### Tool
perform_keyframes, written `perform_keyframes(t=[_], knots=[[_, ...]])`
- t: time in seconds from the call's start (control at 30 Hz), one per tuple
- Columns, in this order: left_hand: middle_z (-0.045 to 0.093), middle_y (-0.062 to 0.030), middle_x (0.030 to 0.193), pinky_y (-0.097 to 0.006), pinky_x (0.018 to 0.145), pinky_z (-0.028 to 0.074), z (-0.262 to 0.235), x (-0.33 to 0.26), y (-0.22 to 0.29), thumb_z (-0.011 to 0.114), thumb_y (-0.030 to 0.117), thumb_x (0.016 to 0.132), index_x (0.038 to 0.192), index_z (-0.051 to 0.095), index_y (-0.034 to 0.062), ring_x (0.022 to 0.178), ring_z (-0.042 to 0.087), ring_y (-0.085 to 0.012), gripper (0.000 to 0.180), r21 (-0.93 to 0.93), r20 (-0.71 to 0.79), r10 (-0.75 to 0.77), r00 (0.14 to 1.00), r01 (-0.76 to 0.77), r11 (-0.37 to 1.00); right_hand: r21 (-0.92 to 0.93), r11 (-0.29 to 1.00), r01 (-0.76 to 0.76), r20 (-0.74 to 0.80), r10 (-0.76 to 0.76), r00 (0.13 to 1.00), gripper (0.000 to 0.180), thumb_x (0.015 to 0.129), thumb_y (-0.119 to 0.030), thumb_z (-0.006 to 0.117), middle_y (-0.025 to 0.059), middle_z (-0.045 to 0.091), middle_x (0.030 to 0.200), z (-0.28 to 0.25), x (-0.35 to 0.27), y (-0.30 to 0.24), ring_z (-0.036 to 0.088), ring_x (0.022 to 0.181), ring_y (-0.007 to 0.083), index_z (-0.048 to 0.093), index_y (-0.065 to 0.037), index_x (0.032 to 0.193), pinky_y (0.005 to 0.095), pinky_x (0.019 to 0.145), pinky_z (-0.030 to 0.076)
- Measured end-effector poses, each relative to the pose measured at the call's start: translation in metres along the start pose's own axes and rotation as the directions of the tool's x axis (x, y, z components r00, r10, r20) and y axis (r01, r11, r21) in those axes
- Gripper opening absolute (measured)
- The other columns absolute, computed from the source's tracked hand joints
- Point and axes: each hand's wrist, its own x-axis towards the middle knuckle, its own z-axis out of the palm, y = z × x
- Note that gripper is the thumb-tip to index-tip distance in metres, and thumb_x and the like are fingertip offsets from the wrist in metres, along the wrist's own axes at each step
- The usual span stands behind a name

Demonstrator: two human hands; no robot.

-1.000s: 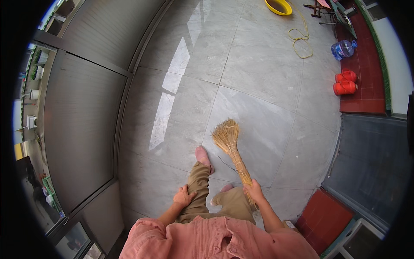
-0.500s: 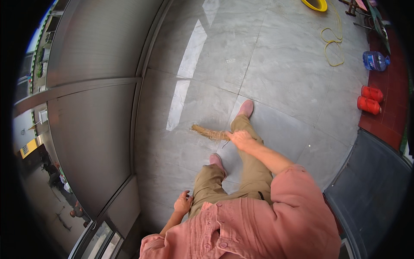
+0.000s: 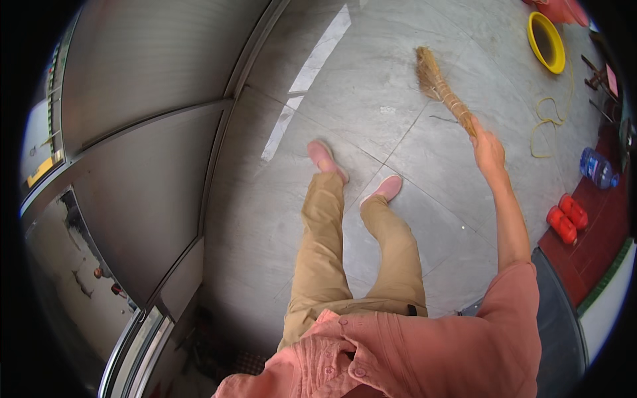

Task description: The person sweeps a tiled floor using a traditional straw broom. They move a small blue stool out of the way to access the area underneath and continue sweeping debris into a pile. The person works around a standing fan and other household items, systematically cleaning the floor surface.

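Note:
My right hand is closed round the handle end of a short straw hand broom. That arm is stretched out ahead and to the right, and the broom's bristles point away to the upper left, over the grey tiled floor. A thin cord or twig hangs beside the broom's handle. My left hand is out of the picture. My feet in pink shoes stand apart on the tiles.
A metal-framed door stands along the left. To the right lie a yellow basin, a yellow cord, a large blue water bottle and two red containers by a dark red step.
My right hand has swung the broom forward and to the right, away from my feet. My left foot has stepped forward. The left hand has dropped out of view.

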Motion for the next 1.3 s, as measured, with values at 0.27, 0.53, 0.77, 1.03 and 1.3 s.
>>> perform_keyframes(t=[0.27, 0.53, 0.77, 1.03, 1.3], knots=[[0.069, -0.0137, 0.121, -0.046, 0.093, 0.051, -0.116, 0.024, -0.009, 0.045, 0.037, 0.102, 0.124, 0.066, 0.0133, 0.116, 0.064, -0.0318, 0.038, 0.297, 0.036, 0.179, 0.983, -0.182, 0.938, -0.045, 0.953, 0.301, 0.245, -0.282, 0.928, 0.056, 0.091, -0.010, 0.066, 0.0220, 0.066, 0.092, 0.054, 0.029, -0.136, 0.068, 0.084, 0.0393, 0.054, -0.031, 0.142, 0.0489, 0.072, 0.054], [0.063, -0.0173, 0.131, -0.042, 0.101, 0.047, -0.129, 0.088, 0.059, 0.053, 0.048, 0.099, 0.138, 0.055, 0.0068, 0.123, 0.059, -0.0327, 0.057, -0.909, 0.158, 0.162, 0.974, 0.079, 0.410, -0.023, 0.992, -0.125, -0.010, 0.125, 0.992, 0.055, 0.094, -0.015, 0.065, 0.0225, 0.068, 0.089, -0.035, 0.089, -0.133, 0.067, 0.086, 0.0415, 0.051, -0.025, 0.145, 0.0521, 0.073, 0.051], [0.056, -0.0225, 0.141, -0.044, 0.108, 0.043, -0.227, 0.092, 0.176, 0.069, 0.064, 0.082, 0.152, 0.036, 0.0071, 0.130, 0.054, -0.0372, 0.096, -0.675, 0.134, 0.023, 0.991, 0.074, 0.734, 0.141, 0.933, 0.332, 0.403, -0.360, 0.841, 0.059, 0.095, -0.012, 0.059, 0.0229, 0.068, 0.096, 0.029, 0.084, -0.312, 0.068, 0.088, 0.0400, 0.045, -0.027, 0.150, 0.0503, 0.077, 0.052], [0.053, -0.0243, 0.142, -0.046, 0.106, 0.045, -0.248, 0.086, 0.253, 0.078, 0.067, 0.070, 0.154, 0.028, 0.0103, 0.128, 0.055, -0.0398, 0.112, -0.705, 0.156, -0.057, 0.986, 0.152, 0.693, 0.153, 0.955, 0.255, 0.390, -0.296, 0.872, 0.050, 0.096, -0.014, 0.057, 0.0190, 0.072, 0.110, 0.015, 0.215, -0.302, 0.069, 0.100, 0.0376, 0.051, -0.025, 0.145, 0.0497, 0.084, 0.052], [0.051, -0.0234, 0.141, -0.048, 0.104, 0.045, -0.280, 0.059, 0.306, 0.077, 0.066, 0.070, 0.150, 0.033, 0.0092, 0.126, 0.055, -0.0411, 0.108, -0.752, -0.024, -0.178, 0.984, 0.100, 0.652, 0.512, 0.838, -0.190, 0.226, 0.082, 0.971, 0.058, 0.096, -0.016, 0.062, 0.0079, 0.069, 0.106, -0.069, 0.247, -0.191, 0.061, 0.088, 0.0191, 0.046, -0.017, 0.152, 0.0324, 0.078, 0.049]])
